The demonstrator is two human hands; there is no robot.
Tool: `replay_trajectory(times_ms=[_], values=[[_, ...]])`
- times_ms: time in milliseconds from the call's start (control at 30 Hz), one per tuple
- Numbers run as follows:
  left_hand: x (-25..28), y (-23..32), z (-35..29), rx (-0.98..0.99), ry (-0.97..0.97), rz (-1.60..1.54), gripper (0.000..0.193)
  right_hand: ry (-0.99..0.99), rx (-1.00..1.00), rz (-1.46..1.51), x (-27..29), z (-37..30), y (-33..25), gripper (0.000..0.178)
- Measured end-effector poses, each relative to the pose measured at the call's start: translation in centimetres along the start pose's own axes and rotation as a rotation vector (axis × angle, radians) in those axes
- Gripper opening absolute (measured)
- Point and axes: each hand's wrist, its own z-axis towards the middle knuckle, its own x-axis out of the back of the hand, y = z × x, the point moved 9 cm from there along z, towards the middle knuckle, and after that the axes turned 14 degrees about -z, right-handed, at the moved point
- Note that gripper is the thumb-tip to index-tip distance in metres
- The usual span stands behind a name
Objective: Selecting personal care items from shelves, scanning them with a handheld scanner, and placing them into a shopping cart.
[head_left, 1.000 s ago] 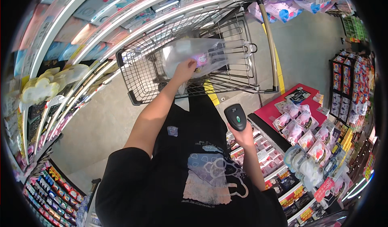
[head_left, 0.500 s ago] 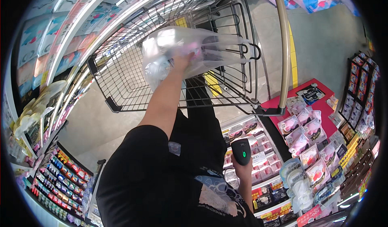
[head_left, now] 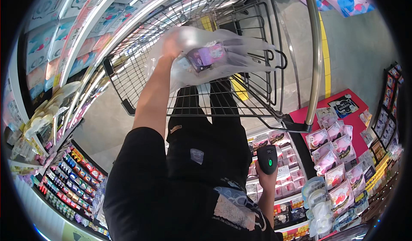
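Observation:
A black handheld barcode scanner (head_left: 267,158) with a lit green spot is gripped in my right hand (head_left: 268,180), low and right of my body. My left arm stretches forward to the shopping cart (head_left: 159,109). There my left hand (head_left: 171,47) is at the left part of a translucent plastic bag (head_left: 182,78), its fingers blurred and hidden by the film. Through the bag, right of that hand, shows a purple and dark package (head_left: 207,56). The bag's handles stretch right, by the cart's wire hooks.
Shelves of pale blue packs (head_left: 38,48) line the left side. A rack of small colourful goods (head_left: 75,183) stands at lower left. At right is a red-topped display (head_left: 356,131) with several pink packages (head_left: 334,178). The cart's handle bar (head_left: 315,69) curves down on the right.
My left hand has moved left within the bag, and the purple package now shows more plainly. The scene has shifted slightly right in the picture. My right hand still grips the scanner.

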Motion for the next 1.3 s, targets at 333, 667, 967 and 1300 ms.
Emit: replay_trajectory(times_ms=[333,667,967,1300], values=[[-4.7,0.8,1.3,0.240,-0.204,0.410,0.075,0.009,0.098,-0.050,-2.0,-1.0,1.0,0.014],[4.5,8.9,-8.1,0.224,-0.398,-1.009,0.083,0.151,0.221,-0.061,-1.2,-1.6,-6.8,0.029],[20.1,20.2,-16.1,0.091,-0.489,-1.617,0.089,-0.110,0.795,-0.111,-3.4,-5.2,-25.9,0.024],[22.6,6.0,-23.2,0.094,-0.072,-1.931,0.063,-0.079,0.703,-0.457,-12.2,0.4,-27.8,0.031]])
